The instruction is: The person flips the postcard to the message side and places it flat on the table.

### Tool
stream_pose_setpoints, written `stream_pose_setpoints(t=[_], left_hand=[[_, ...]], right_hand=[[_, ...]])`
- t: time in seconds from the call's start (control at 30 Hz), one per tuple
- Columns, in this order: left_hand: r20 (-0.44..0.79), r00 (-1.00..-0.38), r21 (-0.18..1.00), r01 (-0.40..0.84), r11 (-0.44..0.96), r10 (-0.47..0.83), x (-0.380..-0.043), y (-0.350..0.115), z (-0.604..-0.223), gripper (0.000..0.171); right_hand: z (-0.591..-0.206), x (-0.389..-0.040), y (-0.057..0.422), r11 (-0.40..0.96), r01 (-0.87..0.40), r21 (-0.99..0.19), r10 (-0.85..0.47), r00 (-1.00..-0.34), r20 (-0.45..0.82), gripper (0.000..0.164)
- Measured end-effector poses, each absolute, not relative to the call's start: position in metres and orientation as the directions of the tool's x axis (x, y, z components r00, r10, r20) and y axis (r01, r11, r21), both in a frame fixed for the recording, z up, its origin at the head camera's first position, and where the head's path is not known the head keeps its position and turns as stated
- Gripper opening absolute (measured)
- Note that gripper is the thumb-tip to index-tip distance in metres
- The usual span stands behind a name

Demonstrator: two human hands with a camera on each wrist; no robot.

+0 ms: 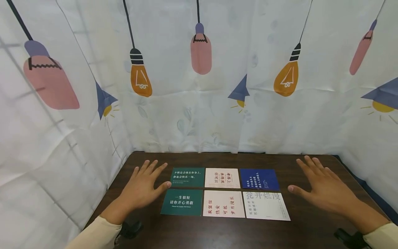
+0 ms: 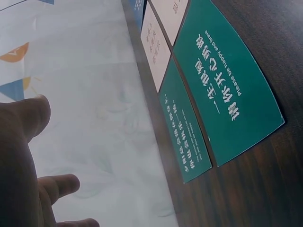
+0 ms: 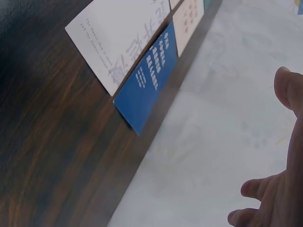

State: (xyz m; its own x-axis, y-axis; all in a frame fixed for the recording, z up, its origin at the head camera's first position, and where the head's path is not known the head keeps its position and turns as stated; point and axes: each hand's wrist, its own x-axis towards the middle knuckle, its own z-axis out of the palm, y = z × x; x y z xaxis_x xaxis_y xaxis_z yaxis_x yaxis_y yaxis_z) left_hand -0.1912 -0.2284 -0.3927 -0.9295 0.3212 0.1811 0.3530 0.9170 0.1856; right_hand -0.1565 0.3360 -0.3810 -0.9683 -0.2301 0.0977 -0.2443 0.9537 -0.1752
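Printed cards lie flat in two rows of three. On the left are a green card (image 1: pixel 188 177) at the back and another green card (image 1: pixel 181 203) in front. Two pale pink cards with red lettering, one behind (image 1: pixel 222 178) and one in front (image 1: pixel 224 204), fill the middle. A blue card (image 1: pixel 259 179) sits at the back right, with a white card (image 1: pixel 266 206) before it. My left hand (image 1: pixel 141 188) is spread beside the green cards, holding nothing. Fingers apart and nothing in them, my right hand (image 1: pixel 326 186) hovers to the right of the blue and white cards.
The cards rest on a dark brown wooden table (image 1: pixel 217 233). White curtain (image 1: pixel 174 121) printed with hanging lamps rises behind the table and at both sides. Dark wrist straps (image 1: pixel 130 230) show near the sleeves.
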Motion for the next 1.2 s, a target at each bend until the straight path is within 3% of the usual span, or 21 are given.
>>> stream_pose_setpoints(t=[0.47, 1.2], left_hand=[[0.186, -0.928, 0.188, 0.356, 0.916, 0.323, -0.190, -0.227, -0.402, 0.078], [0.184, -0.926, 0.200, 0.363, 0.910, 0.329, -0.189, -0.225, -0.412, 0.077]], right_hand=[[-0.386, -0.157, 0.312, 0.943, -0.264, -0.202, -0.247, -0.963, 0.108, 0.104], [-0.400, -0.162, 0.275, 0.937, -0.315, -0.149, -0.287, -0.941, 0.178, 0.100]])
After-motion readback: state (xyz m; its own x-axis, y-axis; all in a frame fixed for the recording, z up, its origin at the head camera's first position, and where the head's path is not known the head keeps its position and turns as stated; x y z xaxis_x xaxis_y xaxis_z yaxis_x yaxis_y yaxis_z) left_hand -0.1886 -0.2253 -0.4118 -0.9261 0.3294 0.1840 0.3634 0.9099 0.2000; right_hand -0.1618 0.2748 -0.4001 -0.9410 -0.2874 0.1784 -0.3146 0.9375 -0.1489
